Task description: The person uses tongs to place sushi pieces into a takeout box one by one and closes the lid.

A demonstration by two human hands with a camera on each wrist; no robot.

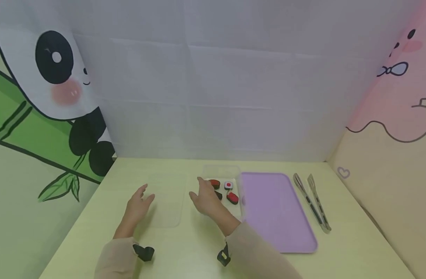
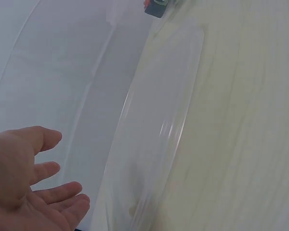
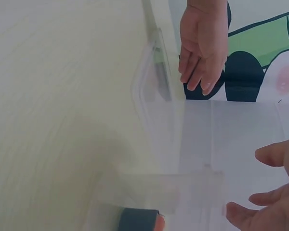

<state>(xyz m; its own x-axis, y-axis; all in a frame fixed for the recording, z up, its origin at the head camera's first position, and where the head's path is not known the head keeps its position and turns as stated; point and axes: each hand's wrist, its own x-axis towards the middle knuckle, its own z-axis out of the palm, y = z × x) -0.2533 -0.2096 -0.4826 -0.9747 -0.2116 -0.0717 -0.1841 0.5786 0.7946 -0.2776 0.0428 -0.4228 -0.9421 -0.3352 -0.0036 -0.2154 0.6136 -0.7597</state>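
A clear plastic lid (image 1: 165,205) lies flat on the table, left of the middle. Beside its left edge my left hand (image 1: 137,209) hovers with fingers spread and nothing in them. My right hand (image 1: 207,197) is held over the left side of a clear plastic box (image 1: 238,213), its fingers loosely extended and holding nothing. Inside the box sit several sushi pieces, among them a white roll with a red centre (image 1: 228,185) and a red-topped piece (image 1: 232,197). A dark piece (image 3: 137,219) shows through the box wall in the right wrist view. The right hand partly hides the box's contents.
A purple tray (image 1: 279,213) lies right of the box, close against it. Metal tongs (image 1: 312,201) rest on the table beyond the tray's right side. A white cloth wall (image 1: 213,97) closes off the back, and printed panels stand at both sides.
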